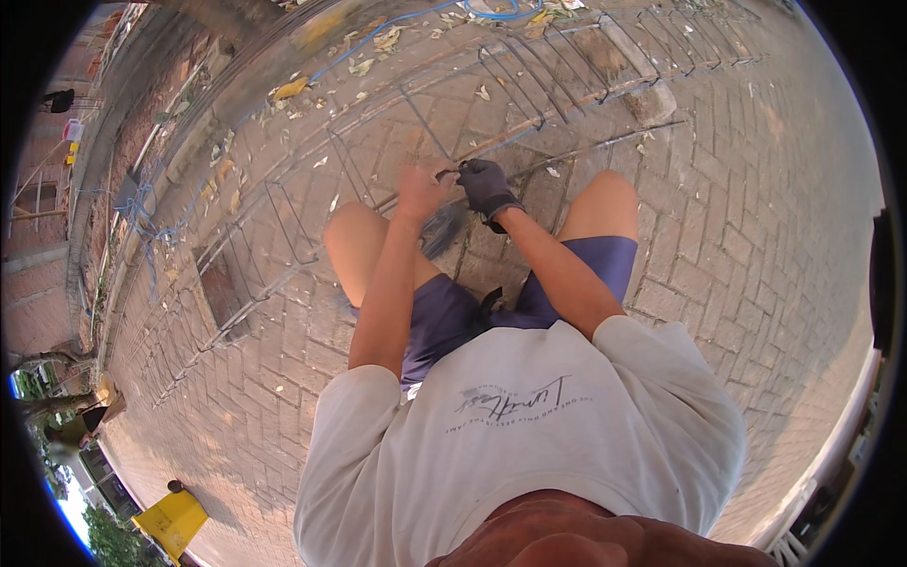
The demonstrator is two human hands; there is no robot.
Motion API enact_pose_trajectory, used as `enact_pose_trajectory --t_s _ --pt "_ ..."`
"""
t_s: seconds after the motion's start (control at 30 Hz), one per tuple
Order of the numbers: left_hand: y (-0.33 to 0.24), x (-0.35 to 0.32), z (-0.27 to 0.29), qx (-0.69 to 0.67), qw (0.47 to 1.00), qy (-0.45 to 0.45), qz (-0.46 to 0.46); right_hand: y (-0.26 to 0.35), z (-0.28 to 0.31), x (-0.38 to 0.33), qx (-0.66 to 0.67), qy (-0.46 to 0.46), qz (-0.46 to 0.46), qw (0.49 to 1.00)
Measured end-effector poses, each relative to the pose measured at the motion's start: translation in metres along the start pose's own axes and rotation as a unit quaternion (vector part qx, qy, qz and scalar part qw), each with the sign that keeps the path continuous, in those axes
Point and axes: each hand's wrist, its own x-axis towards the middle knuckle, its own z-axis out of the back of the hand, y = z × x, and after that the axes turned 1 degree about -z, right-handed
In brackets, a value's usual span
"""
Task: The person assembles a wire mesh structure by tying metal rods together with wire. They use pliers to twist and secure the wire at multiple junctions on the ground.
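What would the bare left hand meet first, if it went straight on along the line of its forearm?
The bare left hand would probably first meet the thin, straight, dark metal crosspiece slanting just beyond it; whether both are at the same height is unclear.

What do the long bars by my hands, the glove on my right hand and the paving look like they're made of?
Bars: probably steel, dull and brownish, perhaps rusted; they're thin and straight.
Glove: seems a matte, dark fabric; too small to tell knit from coated.
Paving: likely concrete or brick, matte greyish-brown, with visible joints between small blocks.
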Motion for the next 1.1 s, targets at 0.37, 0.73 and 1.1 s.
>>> enact_pose_trajectory --t_s 0.37,0.73,1.1 --pt "-0.001 0.028 -0.042 0.066 0.983 -0.143 0.090 -0.019 0.001 0.013 0.083 0.013 0.026 0.996" --pt "-0.005 0.017 -0.005 0.103 0.993 0.033 -0.039 -0.027 0.006 0.021 0.050 0.021 0.009 0.998" --pt "0.006 0.047 -0.036 0.145 0.966 -0.037 0.212 -0.029 0.003 0.022 0.055 0.023 0.059 0.996"
